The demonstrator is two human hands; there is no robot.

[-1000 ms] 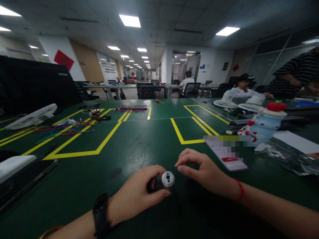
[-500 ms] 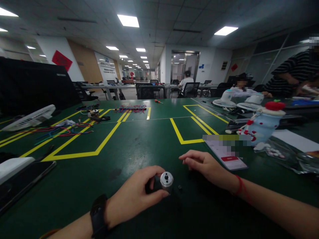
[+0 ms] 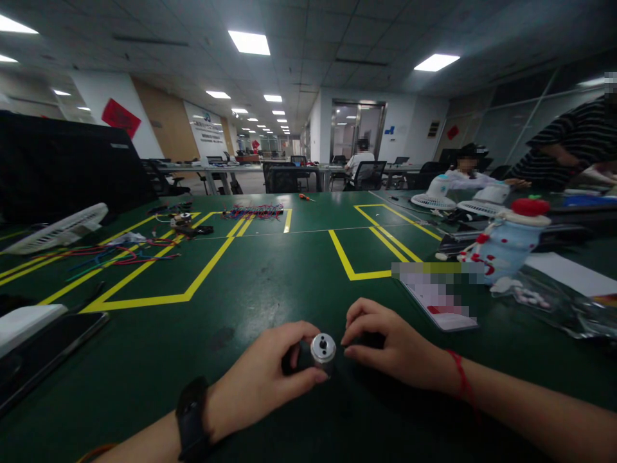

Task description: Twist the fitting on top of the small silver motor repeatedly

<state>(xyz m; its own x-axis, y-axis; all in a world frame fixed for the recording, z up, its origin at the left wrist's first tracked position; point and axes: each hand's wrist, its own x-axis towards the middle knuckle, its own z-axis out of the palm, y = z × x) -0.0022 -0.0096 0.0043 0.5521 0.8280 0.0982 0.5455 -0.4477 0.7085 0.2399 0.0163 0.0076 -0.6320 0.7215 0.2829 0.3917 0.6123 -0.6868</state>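
Now right hand [image 3: 395, 347] back beside motor [image 3: 322, 349].

left hand [image 3: 263, 376] gripping small motor [image 3: 322, 350], right hand [image 3: 393, 347] beside

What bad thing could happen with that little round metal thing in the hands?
The small silver motor is pinched only by the left hand fingertips, so it might slip onto the green table. The right hand fingers curl close beside it, seemingly around something too tiny to see; a part that small could roll away and get lost on the dark mat.
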